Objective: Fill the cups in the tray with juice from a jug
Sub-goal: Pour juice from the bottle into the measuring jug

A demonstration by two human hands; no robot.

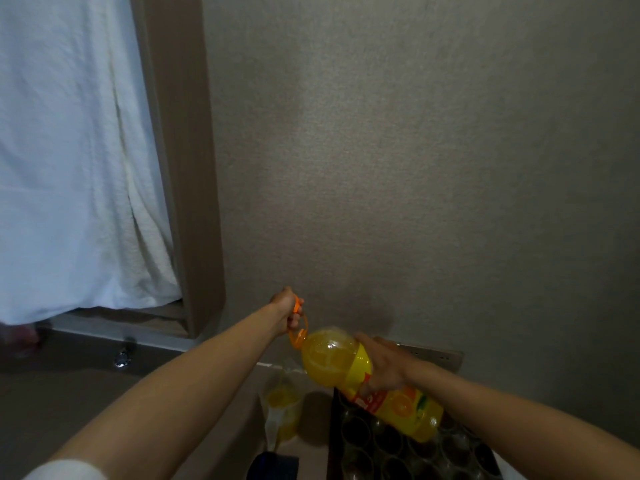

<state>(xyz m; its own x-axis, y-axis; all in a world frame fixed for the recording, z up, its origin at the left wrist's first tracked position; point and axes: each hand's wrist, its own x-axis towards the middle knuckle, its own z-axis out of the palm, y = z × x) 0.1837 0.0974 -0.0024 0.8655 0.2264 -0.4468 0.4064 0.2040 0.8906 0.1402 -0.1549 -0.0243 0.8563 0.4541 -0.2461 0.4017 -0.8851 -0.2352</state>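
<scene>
A big plastic bottle of orange juice (349, 365) with a yellow and red label is held tilted, neck up and to the left, above the table. My left hand (285, 306) grips the orange carry handle (300, 327) at its neck. My right hand (384, 365) wraps round the bottle's middle. Below it stands a clear jug (282, 407) partly filled with juice. A dark tray (337, 441) with several clear cups (355, 427) lies at the lower right, under the bottle's base.
A beige wall stands straight ahead, with a white curtain (69, 168) in a brown window frame at the left. A wall socket plate (436, 355) sits behind the bottle. A dark blue object (275, 464) lies at the bottom edge, in front of the jug.
</scene>
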